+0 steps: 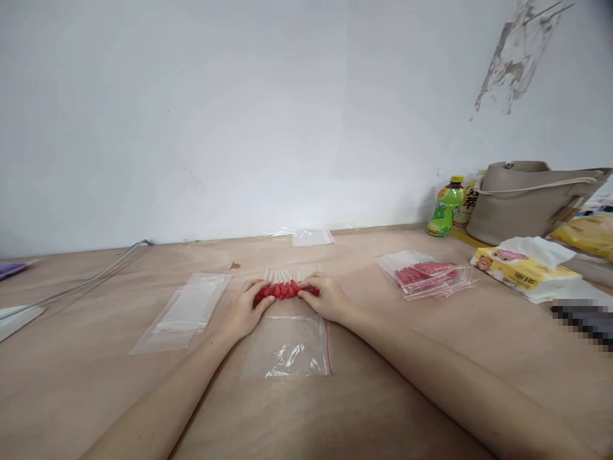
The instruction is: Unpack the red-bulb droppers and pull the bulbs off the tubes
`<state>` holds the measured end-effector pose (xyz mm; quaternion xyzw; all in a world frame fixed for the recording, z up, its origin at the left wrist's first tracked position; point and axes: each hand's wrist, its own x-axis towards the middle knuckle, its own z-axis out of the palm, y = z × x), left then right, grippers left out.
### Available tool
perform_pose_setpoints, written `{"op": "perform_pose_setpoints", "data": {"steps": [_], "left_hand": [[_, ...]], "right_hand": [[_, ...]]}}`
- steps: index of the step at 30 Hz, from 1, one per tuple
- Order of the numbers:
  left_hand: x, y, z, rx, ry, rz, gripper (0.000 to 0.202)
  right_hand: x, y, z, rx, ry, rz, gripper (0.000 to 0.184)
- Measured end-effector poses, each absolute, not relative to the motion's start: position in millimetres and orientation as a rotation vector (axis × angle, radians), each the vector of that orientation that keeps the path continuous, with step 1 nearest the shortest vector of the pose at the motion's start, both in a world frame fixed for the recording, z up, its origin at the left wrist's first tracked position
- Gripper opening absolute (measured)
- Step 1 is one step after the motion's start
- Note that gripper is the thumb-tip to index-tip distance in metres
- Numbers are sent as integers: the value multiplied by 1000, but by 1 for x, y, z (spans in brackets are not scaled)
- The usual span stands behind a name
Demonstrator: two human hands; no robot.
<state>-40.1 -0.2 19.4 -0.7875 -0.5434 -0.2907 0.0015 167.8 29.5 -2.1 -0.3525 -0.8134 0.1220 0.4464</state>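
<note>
A row of thin whitish sticks with red rounded ends (283, 291) lies at the middle of the table, the pale stems pointing toward the wall. My left hand (246, 308) closes round the left end of the row, thumb in front and fingers behind. On the right end, my right hand (325, 297) grips in the same way. Just in front of the hands, a clear zip bag (292, 348) with a red seal line lies flat. What the sticks are exactly cannot be made out.
Flat clear bags (189, 306) lie to the left, and another bag (312, 238) by the wall. Filled bags of red pieces (426, 273) lie right. Beyond are a tissue pack (527, 271), a green bottle (445, 207) and a handbag (522, 204). A grey cable (103, 276) crosses the left.
</note>
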Motion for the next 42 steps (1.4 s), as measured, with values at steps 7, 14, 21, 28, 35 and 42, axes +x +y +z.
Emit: {"op": "perform_pose_setpoints", "data": {"steps": [7, 14, 21, 28, 35, 42], "left_hand": [[-39, -1, 21, -2453, -1695, -902, 31], [-38, -9, 21, -2372, -1498, -1102, 25], [-7, -46, 17, -3016, -1091, -752, 42], [-2, -50, 14, -3157, -1396, -495, 47], [-2, -41, 9, -2698, -1717, -1031, 27], [-8, -35, 9, -2703, -1911, -823, 22]], "right_hand": [[173, 29, 3, -985, -2046, 293, 6], [196, 6, 17, -1005, -2039, 197, 16], [229, -41, 11, -462, -2560, 290, 29], [249, -38, 11, -633, -2478, 278, 23], [295, -1, 10, -1715, -2021, -560, 28], [317, 9, 13, -2089, -1817, -698, 32]]}}
